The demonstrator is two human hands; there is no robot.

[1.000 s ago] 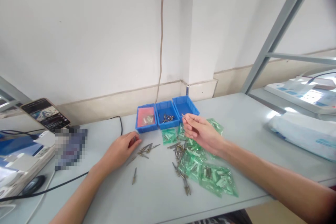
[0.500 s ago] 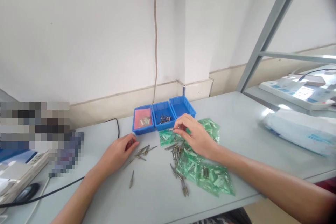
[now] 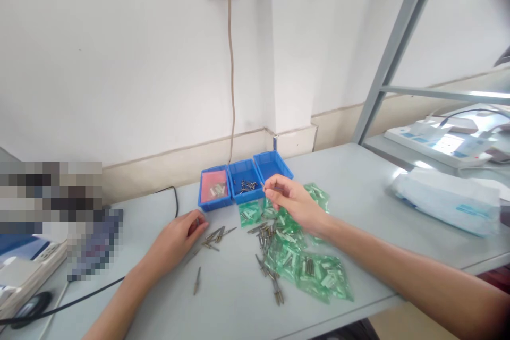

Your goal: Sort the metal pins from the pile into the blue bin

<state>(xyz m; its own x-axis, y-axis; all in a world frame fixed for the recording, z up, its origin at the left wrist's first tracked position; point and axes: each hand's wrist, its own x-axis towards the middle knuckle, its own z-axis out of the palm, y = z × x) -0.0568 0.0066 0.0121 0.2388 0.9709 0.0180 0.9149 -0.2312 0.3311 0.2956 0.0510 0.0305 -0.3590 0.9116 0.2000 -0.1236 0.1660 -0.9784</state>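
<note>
My right hand point(image 3: 297, 203) is pinched on a small metal pin point(image 3: 262, 185), just over the front edge of the middle blue bin point(image 3: 251, 199). Several small dark metal pieces point(image 3: 247, 186) lie in that bin. On the left of the table rests my left hand point(image 3: 179, 235), fingers curled in; what they hold, if anything, is hidden. Beside it lie several loose metal rods point(image 3: 217, 235) with brass-coloured ends, and a single rod point(image 3: 197, 280) lies closer to me. Green plastic bags point(image 3: 303, 271) of metal parts spread below my right forearm, next to a pile of rods point(image 3: 265, 236).
The left blue bin point(image 3: 215, 205) holds a pink bag point(image 3: 209, 183) with metal parts. A third blue bin point(image 3: 273, 162) adjoins on the right. Further right are a white plastic package point(image 3: 446, 199) and a grey metal frame point(image 3: 392, 56). Black cable point(image 3: 99, 289) crosses the left side.
My right hand has risen slightly toward the middle bin, its pinch now over the bin's front edge. The left hand stays in place. The whole view has shifted a little.
</note>
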